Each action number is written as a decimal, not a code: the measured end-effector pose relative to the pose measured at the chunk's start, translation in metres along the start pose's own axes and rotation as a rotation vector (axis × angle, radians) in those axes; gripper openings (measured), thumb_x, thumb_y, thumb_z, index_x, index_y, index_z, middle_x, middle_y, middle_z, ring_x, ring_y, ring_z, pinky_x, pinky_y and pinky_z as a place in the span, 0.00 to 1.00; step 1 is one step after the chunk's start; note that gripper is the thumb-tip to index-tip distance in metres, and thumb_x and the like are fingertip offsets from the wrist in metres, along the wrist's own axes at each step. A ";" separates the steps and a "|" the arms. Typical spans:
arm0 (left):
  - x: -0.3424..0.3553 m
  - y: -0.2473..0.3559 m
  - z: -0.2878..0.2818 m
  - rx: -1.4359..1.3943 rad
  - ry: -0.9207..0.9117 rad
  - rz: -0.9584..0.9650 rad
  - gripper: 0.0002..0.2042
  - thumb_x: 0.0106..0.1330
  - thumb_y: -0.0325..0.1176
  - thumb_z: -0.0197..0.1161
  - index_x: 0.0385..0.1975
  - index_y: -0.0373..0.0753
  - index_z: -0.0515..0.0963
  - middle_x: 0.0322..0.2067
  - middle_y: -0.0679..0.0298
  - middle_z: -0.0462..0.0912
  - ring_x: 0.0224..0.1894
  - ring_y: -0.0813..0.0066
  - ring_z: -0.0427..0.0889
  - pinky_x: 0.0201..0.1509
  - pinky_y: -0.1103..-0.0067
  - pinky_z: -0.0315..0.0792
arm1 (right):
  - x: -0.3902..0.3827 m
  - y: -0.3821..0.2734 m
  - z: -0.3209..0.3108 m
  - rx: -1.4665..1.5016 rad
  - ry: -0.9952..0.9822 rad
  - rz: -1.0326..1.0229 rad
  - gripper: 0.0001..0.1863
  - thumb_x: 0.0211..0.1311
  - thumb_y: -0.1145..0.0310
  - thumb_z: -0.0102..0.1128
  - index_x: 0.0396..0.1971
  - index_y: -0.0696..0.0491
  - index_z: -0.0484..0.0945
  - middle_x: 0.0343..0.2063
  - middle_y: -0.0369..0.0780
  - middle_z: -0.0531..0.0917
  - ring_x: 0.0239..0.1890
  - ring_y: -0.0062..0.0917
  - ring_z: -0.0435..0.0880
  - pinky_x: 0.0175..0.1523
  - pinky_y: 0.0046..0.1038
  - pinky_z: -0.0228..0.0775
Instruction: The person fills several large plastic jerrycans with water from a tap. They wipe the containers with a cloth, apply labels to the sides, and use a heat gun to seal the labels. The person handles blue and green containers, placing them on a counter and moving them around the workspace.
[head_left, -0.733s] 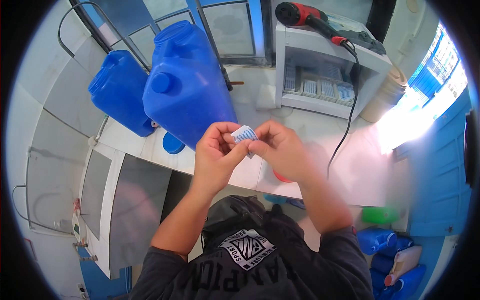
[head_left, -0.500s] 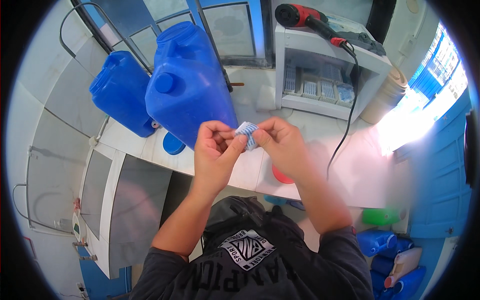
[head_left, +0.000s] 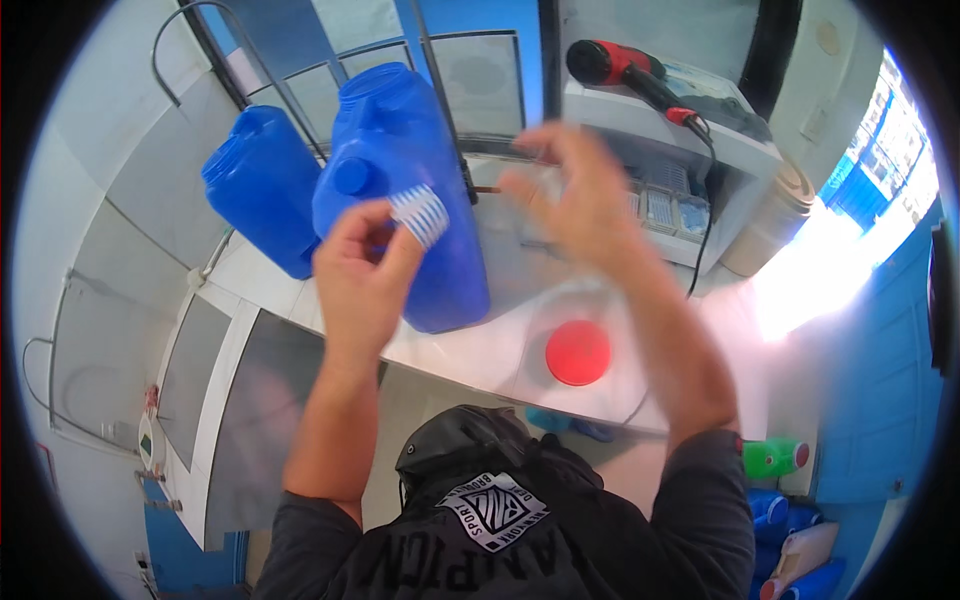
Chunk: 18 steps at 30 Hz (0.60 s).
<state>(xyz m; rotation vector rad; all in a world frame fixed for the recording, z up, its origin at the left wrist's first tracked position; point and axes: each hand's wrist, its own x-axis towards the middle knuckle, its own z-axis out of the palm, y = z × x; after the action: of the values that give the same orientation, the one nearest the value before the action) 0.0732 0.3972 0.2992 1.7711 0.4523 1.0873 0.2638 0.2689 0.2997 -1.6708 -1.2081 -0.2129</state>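
Note:
My left hand (head_left: pixel 362 270) pinches a small white piece with blue stripes (head_left: pixel 420 214), seemingly paper or a label, in front of the large blue plastic jug (head_left: pixel 445 280) with a round side cap. My right hand (head_left: pixel 585 200), blurred by motion, is raised between that jug and a white cabinet (head_left: pixel 610 98), fingers apart and holding nothing. A second blue jug (head_left: pixel 255 195) stands at the left on the white counter. A red round lid (head_left: pixel 577 352) lies on the counter below my right hand.
A red and black heat-gun-like tool (head_left: pixel 610 62) lies on the cabinet, its cord hanging down. A beige bucket (head_left: pixel 760 230) stands right of the cabinet. Below the counter at right are a green container (head_left: pixel 765 458) and stacked blue containers (head_left: pixel 800 570). A bent metal tube (head_left: pixel 215 10) rises at upper left.
My hands have separated: the right let go of the striped piece and rose, the left moved left and up with it. The red lid is now uncovered, and the view has shifted slightly.

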 end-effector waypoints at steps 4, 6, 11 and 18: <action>0.034 0.033 -0.054 0.303 0.109 0.007 0.14 0.62 0.32 0.67 0.43 0.30 0.81 0.33 0.60 0.86 0.31 0.81 0.81 0.34 0.82 0.75 | 0.099 0.061 -0.068 -0.851 0.103 0.247 0.30 0.60 0.49 0.66 0.55 0.55 0.76 0.50 0.47 0.82 0.56 0.46 0.79 0.60 0.44 0.73; 0.048 0.039 -0.067 0.481 0.108 0.040 0.16 0.60 0.34 0.67 0.43 0.30 0.81 0.33 0.56 0.87 0.30 0.78 0.82 0.34 0.80 0.75 | 0.120 0.082 -0.084 -0.978 0.039 0.392 0.31 0.57 0.45 0.67 0.51 0.56 0.79 0.47 0.48 0.85 0.52 0.43 0.83 0.55 0.41 0.75; 0.067 0.036 -0.060 0.746 0.020 0.147 0.16 0.58 0.36 0.68 0.40 0.31 0.82 0.34 0.54 0.85 0.33 0.66 0.84 0.39 0.73 0.77 | 0.159 0.137 -0.113 -0.853 -0.259 0.541 0.31 0.51 0.44 0.69 0.41 0.59 0.84 0.43 0.49 0.86 0.47 0.40 0.86 0.50 0.38 0.76; 0.071 0.032 -0.049 0.874 -0.147 0.579 0.09 0.60 0.31 0.67 0.36 0.34 0.80 0.35 0.54 0.83 0.33 0.56 0.82 0.40 0.68 0.77 | 0.156 0.125 -0.131 -0.504 -0.146 0.647 0.34 0.48 0.39 0.70 0.37 0.59 0.84 0.40 0.45 0.85 0.39 0.33 0.84 0.47 0.36 0.75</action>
<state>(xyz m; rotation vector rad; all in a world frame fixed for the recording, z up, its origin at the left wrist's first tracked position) 0.0648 0.4590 0.3673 2.8600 0.3489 1.2247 0.4884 0.2620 0.3827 -2.4640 -0.6822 0.0153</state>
